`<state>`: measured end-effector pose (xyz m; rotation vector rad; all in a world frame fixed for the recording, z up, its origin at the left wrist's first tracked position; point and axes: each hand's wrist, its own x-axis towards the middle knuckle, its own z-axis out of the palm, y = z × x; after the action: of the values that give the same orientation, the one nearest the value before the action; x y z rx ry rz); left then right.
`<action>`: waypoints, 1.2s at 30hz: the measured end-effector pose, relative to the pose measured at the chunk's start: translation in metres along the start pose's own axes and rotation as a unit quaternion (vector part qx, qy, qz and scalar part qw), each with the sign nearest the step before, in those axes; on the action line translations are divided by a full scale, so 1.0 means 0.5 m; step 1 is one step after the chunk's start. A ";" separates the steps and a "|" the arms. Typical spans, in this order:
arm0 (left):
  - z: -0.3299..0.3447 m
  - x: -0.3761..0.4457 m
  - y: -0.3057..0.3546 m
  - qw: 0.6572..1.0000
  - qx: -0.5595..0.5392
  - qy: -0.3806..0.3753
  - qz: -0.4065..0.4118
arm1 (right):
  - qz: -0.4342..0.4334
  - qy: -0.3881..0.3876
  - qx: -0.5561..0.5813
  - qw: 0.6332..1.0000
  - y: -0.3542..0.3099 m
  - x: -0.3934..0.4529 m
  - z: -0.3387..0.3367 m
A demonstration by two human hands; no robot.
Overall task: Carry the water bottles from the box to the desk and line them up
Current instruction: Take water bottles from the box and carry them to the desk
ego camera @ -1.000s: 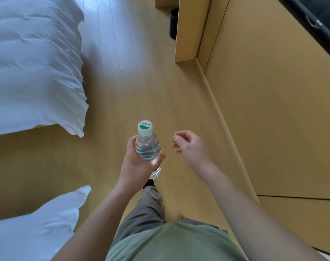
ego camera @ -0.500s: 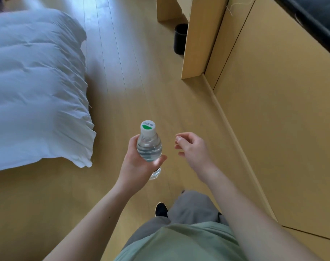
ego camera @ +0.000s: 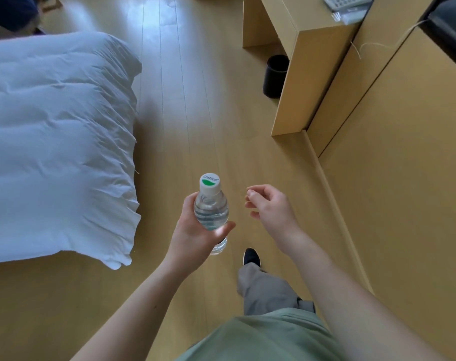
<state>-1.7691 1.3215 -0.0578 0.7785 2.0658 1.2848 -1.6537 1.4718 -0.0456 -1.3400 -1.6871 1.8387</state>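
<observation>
A person walks across a wooden floor, seen from above their own chest. Low in the centre of the frame, the left hand (ego camera: pixel 195 235) grips a clear water bottle (ego camera: pixel 211 212) around its body, thumb across the front. The bottle stands nearly upright, its long axis running up the frame, white cap with a green mark toward the top. Just to its right, apart from it, the right hand (ego camera: pixel 271 207) holds nothing, its fingers loosely curled.

The desk (ego camera: pixel 294 37) lies ahead in the upper right of the frame, well apart from both hands, with a black bin (ego camera: pixel 275 76) beside its leg. It sits up and to the right of the bottle, so the empty right hand is on the nearer side, though the left does the carrying. A white duvet (ego camera: pixel 60 142) fills the left side. No box is in view.
</observation>
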 end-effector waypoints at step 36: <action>-0.133 1.064 0.147 0.999 -0.006 -0.040 0.032 | -0.009 0.046 -0.003 0.999 -0.470 0.904 0.137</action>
<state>-2.1569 1.6988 -0.0550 0.8836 1.9825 1.2770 -2.0232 1.8289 -0.0326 -1.3850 -1.6537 1.7345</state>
